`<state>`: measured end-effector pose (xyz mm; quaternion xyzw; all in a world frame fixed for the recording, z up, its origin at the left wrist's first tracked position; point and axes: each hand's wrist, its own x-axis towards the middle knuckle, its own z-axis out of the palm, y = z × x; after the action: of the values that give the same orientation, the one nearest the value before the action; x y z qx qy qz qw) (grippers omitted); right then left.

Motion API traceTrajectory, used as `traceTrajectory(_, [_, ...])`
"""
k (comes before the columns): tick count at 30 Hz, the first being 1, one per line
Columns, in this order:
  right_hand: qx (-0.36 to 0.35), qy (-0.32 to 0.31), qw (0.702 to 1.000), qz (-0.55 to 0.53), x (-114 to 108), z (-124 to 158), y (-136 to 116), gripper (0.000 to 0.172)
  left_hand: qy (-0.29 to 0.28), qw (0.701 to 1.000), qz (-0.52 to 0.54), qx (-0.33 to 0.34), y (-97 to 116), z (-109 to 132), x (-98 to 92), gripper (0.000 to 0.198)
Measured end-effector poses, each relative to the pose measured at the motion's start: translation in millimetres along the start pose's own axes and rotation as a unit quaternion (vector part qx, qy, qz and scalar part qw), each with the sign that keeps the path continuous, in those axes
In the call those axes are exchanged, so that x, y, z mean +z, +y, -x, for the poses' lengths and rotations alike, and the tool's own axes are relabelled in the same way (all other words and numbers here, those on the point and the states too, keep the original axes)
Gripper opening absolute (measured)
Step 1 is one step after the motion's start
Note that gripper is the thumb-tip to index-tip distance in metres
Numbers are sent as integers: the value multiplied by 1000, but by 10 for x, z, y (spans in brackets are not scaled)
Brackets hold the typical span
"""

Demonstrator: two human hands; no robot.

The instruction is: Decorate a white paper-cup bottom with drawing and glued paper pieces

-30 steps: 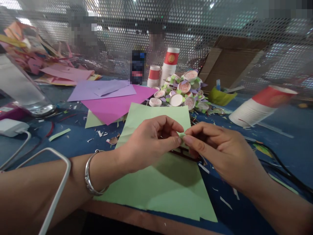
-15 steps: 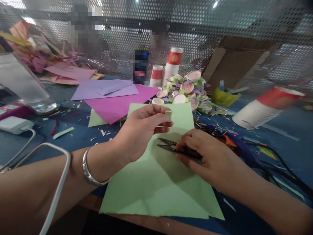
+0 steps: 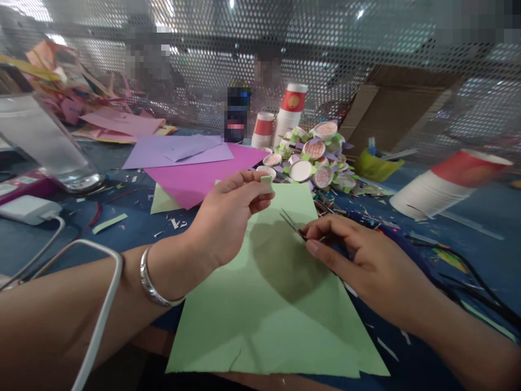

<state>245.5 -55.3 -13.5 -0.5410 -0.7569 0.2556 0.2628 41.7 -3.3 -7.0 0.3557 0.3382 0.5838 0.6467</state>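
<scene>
Between the thumb and fingers of my left hand is a small folded piece of green paper. My right hand grips a pair of dark thread snips; their narrow blades point up and left, and the fingers cover the handle. Both hands hover over light green paper sheets lying on the blue table. The snips are apart from the green piece. A silver bangle circles my left wrist.
Purple sheets and a magenta sheet lie behind my left hand. Beyond are a pile of decorated cup pieces, stacked paper cups and a leaning cup stack. A white cable crosses near my left forearm; a glass stands left.
My right hand has moved slightly right with the snips, whose blades have turned upward and come closer together. The green piece in my left hand now appears a little further left.
</scene>
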Motion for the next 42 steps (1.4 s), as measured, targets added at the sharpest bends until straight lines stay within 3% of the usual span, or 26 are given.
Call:
traceTrajectory(5, [37,3,993,-108,21,22,-21,28,11,998,11,-62,-14,38,35,12])
traceTrajectory(10, [47,13,981,-190,33,16,-48,26,-47,989,17,-137,-20,102,77,6])
traceTrajectory(14, [61,6,954,-294,90,-4,-63,22,-97,983,28,-150,-41,129,84,8])
traceTrajectory(18, [76,10,930,-360,143,1,-58,21,-101,984,25,-144,-56,146,83,8])
traceTrajectory(25, [91,22,919,-384,161,26,-28,18,-116,974,44,-187,-49,136,76,11])
traceTrajectory(33, [116,33,904,-410,205,9,-78,27,-168,973,45,-153,-94,150,90,11])
traceTrajectory(38, [167,96,905,-379,232,13,-110,40,-125,977,59,-163,-115,154,97,11])
traceTrajectory(42, [146,87,918,-358,204,17,-102,41,-92,980,33,-172,-115,138,74,11])
